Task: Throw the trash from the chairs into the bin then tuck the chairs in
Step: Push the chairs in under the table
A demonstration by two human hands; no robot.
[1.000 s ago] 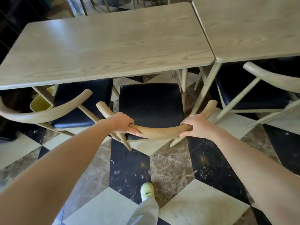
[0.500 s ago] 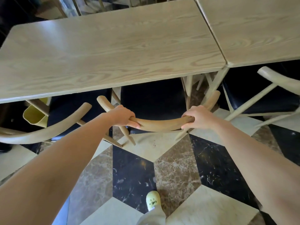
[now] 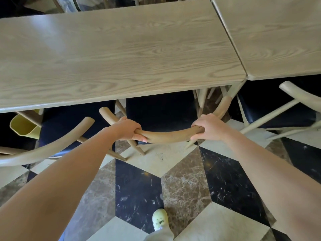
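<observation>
Right now I am holding the curved back rail (image 3: 166, 137) of the middle chair (image 3: 161, 112) with both hands. My left hand (image 3: 127, 129) is wrapped tight around the rail on one side, and my right hand (image 3: 207, 126) is wrapped tight around it on the other side, fingers curled under the wood. The dark seat is sitting mostly under the near edge of the table (image 3: 111, 56), so I think the chair is almost tucked in. To do this well, I am thinking I should push with both hands the same amount, so the chair goes in straight and does not turn. The right tip of the rail is very near the table leg (image 3: 202, 100), so I should be going slowly and keeping it from bumping there. The chair on the left (image 3: 52, 148) is sticking out more, and a yellow thing (image 3: 24, 126) is showing beside it under the table; I cannot tell if it is the bin. I am seeing no trash on the seats that show.
</observation>
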